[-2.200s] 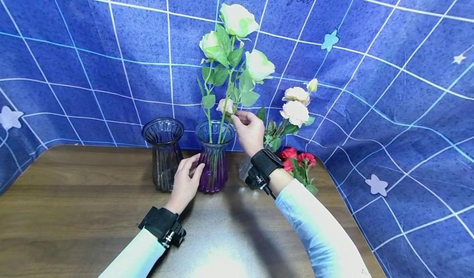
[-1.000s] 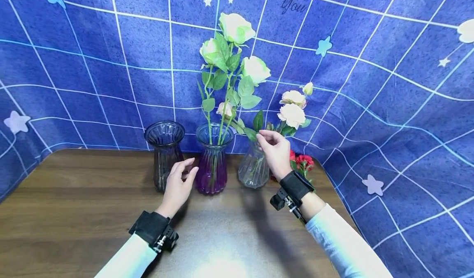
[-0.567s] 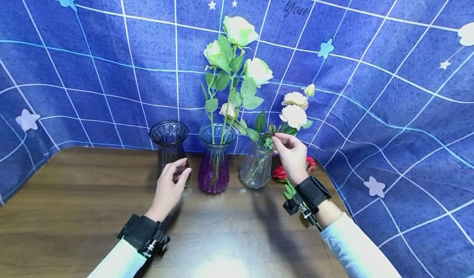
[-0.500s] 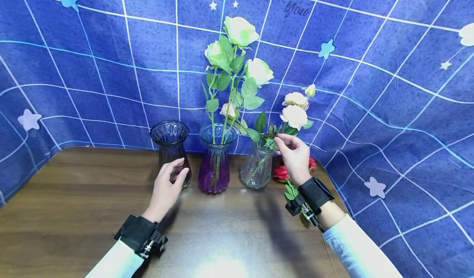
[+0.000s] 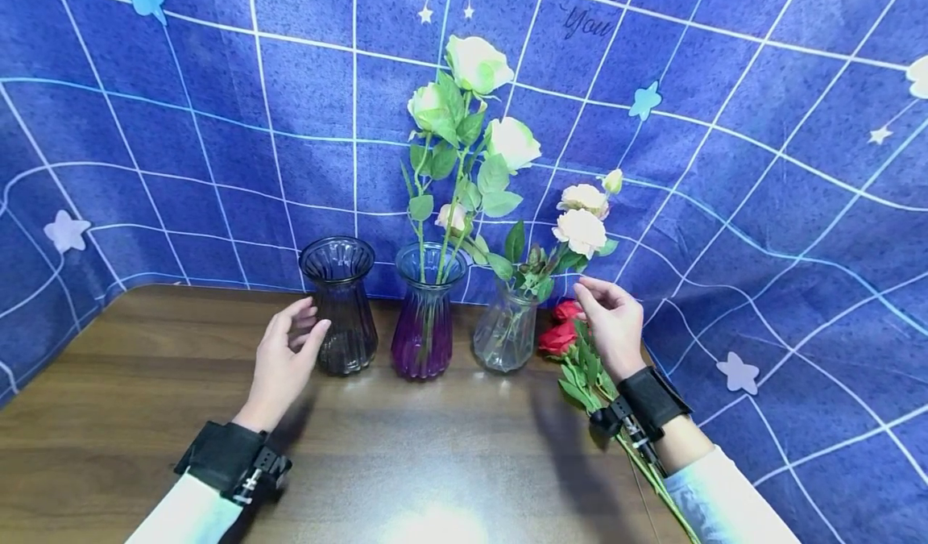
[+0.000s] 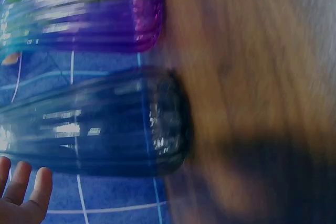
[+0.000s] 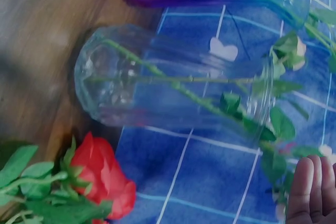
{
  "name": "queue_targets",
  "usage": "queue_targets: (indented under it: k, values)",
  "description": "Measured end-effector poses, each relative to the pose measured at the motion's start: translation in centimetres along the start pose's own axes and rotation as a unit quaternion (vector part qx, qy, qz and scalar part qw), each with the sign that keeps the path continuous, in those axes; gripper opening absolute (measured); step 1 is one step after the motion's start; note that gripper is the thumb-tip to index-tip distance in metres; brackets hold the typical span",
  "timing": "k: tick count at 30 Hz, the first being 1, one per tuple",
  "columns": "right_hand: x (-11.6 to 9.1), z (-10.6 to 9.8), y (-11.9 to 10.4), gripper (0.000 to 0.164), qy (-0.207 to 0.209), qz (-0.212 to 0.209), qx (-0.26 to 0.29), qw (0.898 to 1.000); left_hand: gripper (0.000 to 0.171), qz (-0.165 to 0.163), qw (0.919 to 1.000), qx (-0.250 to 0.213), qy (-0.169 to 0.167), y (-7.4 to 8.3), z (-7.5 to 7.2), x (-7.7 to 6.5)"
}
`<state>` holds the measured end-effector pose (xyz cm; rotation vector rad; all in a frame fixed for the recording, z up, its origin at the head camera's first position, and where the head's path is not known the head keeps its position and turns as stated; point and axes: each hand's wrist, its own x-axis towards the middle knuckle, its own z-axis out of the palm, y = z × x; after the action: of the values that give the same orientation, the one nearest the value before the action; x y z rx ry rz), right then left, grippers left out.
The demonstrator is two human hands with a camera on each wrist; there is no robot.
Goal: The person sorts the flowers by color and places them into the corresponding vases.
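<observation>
My left hand (image 5: 281, 359) holds nothing, its fingers loosely bent just left of a dark grey glass vase (image 5: 348, 326) with no flowers in it. A blue-to-purple vase (image 5: 422, 330) stands in the middle, holding tall white-green roses (image 5: 478, 64). To its right, a clear glass vase (image 5: 505, 330) holds pale pink flowers (image 5: 580, 231); their crossed stems (image 7: 178, 85) show through the glass in the right wrist view. My right hand (image 5: 616, 318), also holding nothing, hovers right of that vase, above red roses (image 5: 558, 338) lying on the table.
All three vases stand in a row near the back edge of the brown wooden table (image 5: 348, 455). Behind and to the right hangs a blue cloth (image 5: 217, 125) with white grid lines and stars. The red roses' long green stems (image 5: 660, 483) run forward beneath my right forearm.
My left hand has drawn leftward from beside the purple vase to the dark one's left. My right hand has left the pink bud by the white-green roses, moved past the clear vase's leaves, and lowered rightward.
</observation>
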<state>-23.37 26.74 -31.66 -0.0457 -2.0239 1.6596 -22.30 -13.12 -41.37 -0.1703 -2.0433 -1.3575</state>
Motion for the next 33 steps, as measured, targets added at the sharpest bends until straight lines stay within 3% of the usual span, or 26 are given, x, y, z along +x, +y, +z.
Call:
queue_targets:
  k: [7,13,17,26,33]
  values:
    - [0.2,-2.0,0.5,0.025,0.033,0.002,0.004,0.999,0.050,-0.034,0.9989,0.031,-0.008,0.1,-1.2,1.8]
    - [0.0,-3.1,1.5,0.011,0.041,0.023,-0.011,0.999,0.060,-0.049,0.9979,0.014,-0.040,0.3,-1.4,2.9]
    - [-0.2,-3.8,2.4,0.009,0.039,0.034,-0.025,0.998,0.065,-0.049,0.9969,0.005,-0.062,0.2,-1.0,3.5]
    - [-0.5,-5.3,4.3,0.026,0.032,0.054,-0.068,0.996,0.070,-0.067,0.9939,-0.011,-0.087,-0.2,-0.3,3.9]
    - [-0.7,-6.7,7.0,0.035,0.026,0.010,-0.053,0.998,0.067,-0.062,0.9938,0.001,-0.092,-0.7,0.0,4.0]
